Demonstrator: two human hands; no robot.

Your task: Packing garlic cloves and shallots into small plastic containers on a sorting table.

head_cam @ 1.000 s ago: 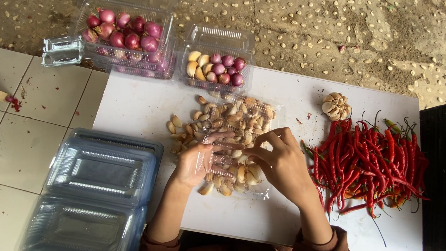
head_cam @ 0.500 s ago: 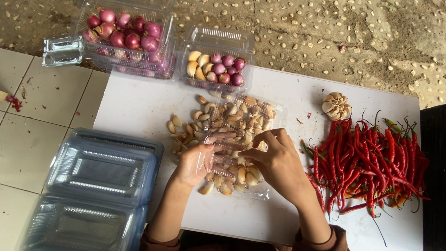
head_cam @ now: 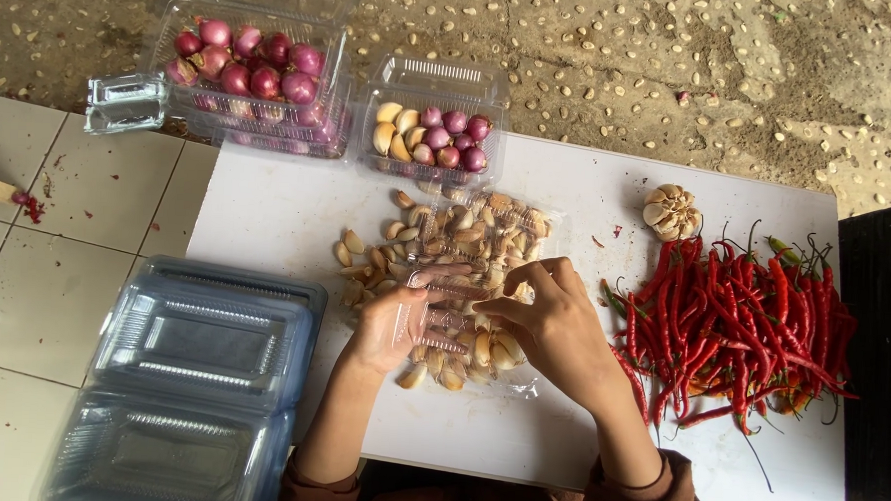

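Holding a small clear plastic container (head_cam: 441, 308) directly over the pile of garlic cloves (head_cam: 456, 243), the left hand (head_cam: 387, 328) grips it from the near-left side. The fingers are wrapped against its wall and show through the plastic. The right hand (head_cam: 560, 331) meets the container's right edge with curled fingers, thumb and forefinger drawn together. Whether they pinch the rim or a single clove cannot be told.

Layout, referenced to the garlic pile:
- The pile lies on a white board (head_cam: 267, 213), partly on a crumpled clear film.
- Beyond the pile, touching its far edge: an open clear tray (head_cam: 431, 130) holding shallots and a few cloves.
- Beyond and to the left: a larger clear tray of shallots (head_cam: 253, 67).
- To the right, well apart: a whole garlic bulb (head_cam: 670, 210), and nearer than it a heap of red chillies (head_cam: 743, 324).
- To the near left, off the board: a stack of empty lidded plastic boxes (head_cam: 195, 370) on the tiled floor.

Judged step: the container is being handled over the loose cloves, with both hands at it.

Judged requirement for further handling: the thin container flexes easily, so a steady left grip and a light, precise right pinch are needed, and the loose cloves underneath scatter if knocked
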